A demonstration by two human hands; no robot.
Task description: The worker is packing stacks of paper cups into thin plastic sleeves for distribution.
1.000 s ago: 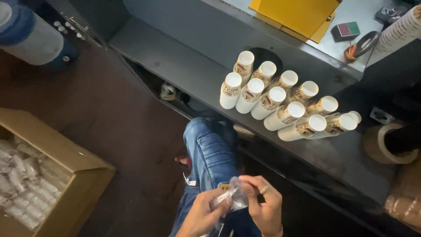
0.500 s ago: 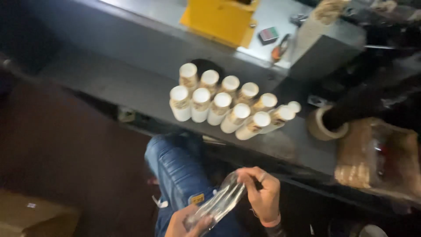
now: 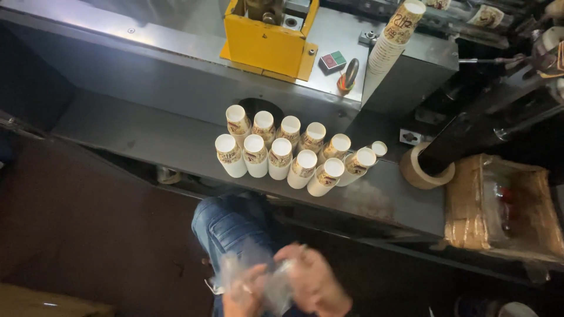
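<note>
Low in view, over a denim knee (image 3: 226, 226), both hands (image 3: 288, 287) pinch a clear plastic bag (image 3: 258, 282) between them, the left (image 3: 244, 296) and right (image 3: 314, 282) blurred. The bag looks light, limp and slippery, best gripped at its edges. Beyond, on the grey surface (image 3: 147, 138), lie eleven cup stacks (image 3: 282, 152); farther right, one tape roll (image 3: 424, 167); farthest, one yellow block (image 3: 267, 41).

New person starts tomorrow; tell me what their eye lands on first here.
The cluster of white paper cup stacks standing on the grey shelf, mid-frame. Behind them, the yellow machine block up top. Low down, both hands, left hand and right hand, work a clear plastic bag.
</note>
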